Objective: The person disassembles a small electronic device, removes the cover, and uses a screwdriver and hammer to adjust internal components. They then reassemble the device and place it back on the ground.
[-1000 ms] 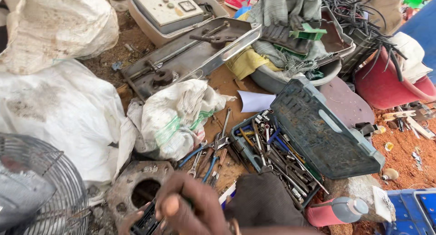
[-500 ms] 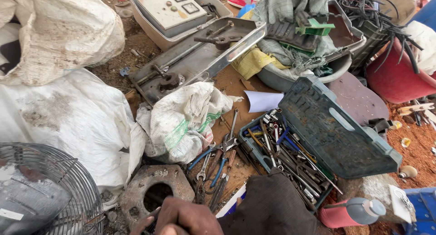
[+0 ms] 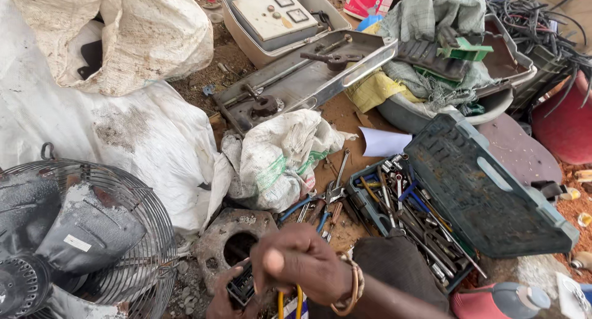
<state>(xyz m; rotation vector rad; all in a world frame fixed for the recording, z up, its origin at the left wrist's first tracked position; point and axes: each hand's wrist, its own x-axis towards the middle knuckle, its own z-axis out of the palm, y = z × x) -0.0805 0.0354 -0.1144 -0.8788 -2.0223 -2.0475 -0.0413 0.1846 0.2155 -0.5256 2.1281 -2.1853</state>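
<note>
Low in view, the right hand [image 3: 302, 257] fists around yellow wires [image 3: 288, 300]; the left hand [image 3: 225, 297] grips a small black part [image 3: 242, 285].

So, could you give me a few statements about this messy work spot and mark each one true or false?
1. The green tool case lies open with tools inside. True.
2. Both hands are at the bottom of the view; the right hand is above the left hand, close to a small dark part. True.
3. The wire fan guard sits at the far right. False: it is at the lower left.
4. The right wrist is bare. False: it wears a bracelet.
5. Pliers with blue handles lie loose on the ground beside the case. True.
6. The white sacks are stacked inside the case. False: they lie on the ground to its left.
</note>
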